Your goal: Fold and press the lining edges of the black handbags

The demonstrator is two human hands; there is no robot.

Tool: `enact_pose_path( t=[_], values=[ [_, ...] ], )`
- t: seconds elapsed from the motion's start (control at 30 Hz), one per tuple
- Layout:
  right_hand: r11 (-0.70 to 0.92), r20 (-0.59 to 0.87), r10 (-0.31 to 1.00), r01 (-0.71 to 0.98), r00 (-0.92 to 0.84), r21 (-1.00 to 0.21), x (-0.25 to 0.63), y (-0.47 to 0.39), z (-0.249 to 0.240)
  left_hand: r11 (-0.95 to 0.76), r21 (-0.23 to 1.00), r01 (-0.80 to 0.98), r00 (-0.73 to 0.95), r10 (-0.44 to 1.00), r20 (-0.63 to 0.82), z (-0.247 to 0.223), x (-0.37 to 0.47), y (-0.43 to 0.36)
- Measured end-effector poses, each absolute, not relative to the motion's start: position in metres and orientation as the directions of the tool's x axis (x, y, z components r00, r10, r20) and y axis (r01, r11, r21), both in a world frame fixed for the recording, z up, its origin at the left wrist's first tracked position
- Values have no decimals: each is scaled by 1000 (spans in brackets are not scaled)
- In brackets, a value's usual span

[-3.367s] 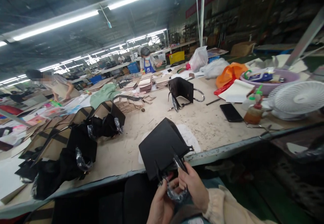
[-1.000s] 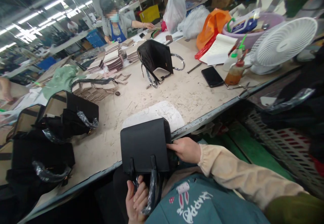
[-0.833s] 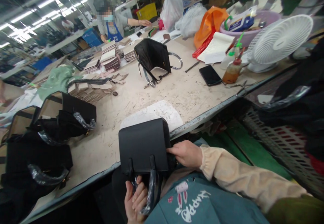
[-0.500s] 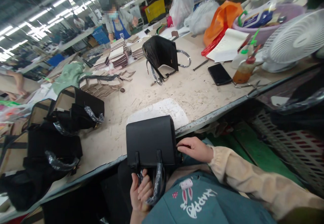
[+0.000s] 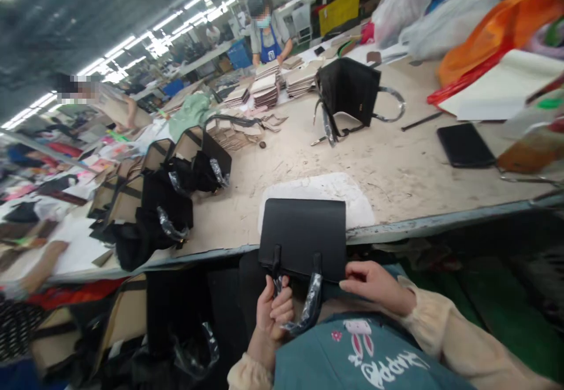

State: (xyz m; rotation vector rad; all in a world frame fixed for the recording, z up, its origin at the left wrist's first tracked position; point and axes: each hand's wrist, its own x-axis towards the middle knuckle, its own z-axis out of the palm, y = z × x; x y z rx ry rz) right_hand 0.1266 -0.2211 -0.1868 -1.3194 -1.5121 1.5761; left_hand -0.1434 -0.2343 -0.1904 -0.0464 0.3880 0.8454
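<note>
Counter (image 5: 282,164): beige, scuffed top with a worn blue-grey front edge, running just beyond the hands.
Co-worker (image 5: 269,46): at the far side in a blue apron, behind stacked panels (image 5: 265,84).
Bag group (image 5: 154,193): black bags with beige panels and film-wrapped handles, close together on the counter, to the left.
Held bag (image 5: 304,231): black, in front of the person at the counter's near edge, overlapping a white sheet (image 5: 317,185); its handles point toward the person. Whether the counter bears any weight, I cannot tell.
Standing bag (image 5: 356,96): dark, farther back on the counter, well apart from the held bag.
Right hand (image 5: 379,287): fingers bent at the held bag's lower right corner; I cannot tell whether its grip is closed on anything.
Left hand (image 5: 275,311): grip closed, fingers curled round a film-wrapped handle.
Phone (image 5: 465,145): black, flat on the counter, right of the standing bag.
</note>
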Motion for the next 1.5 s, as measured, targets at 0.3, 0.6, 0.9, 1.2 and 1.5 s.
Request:
enact_pose_path(
  t=[0.3, 0.6, 0.9, 1.2, 1.5],
  values=[
    [-372, -426, 874, 240, -233, -896, 133, -221, -189, 582, 410, -702, 539, 811, -228, -168, -131, -242],
    [-337, -341, 940, 135, -9, -932, 129, -208, -194, 463, 723, -512, 554, 821, -134, -116, -97, -228],
    [443, 439, 887, 540, -144, -716, 131, -190, -117, 472, 842, -261, 532, 798, -283, -118, -88, -237],
    [526, 350, 843, 758, -408, -385, 126, -188, -102, 467, 869, -166, 534, 783, -318, -125, -86, -248],
    [730, 503, 676, 582, -539, -357, 119, -219, -92, 452, 889, -76, 539, 768, -345, -123, -84, -247]
  ],
)
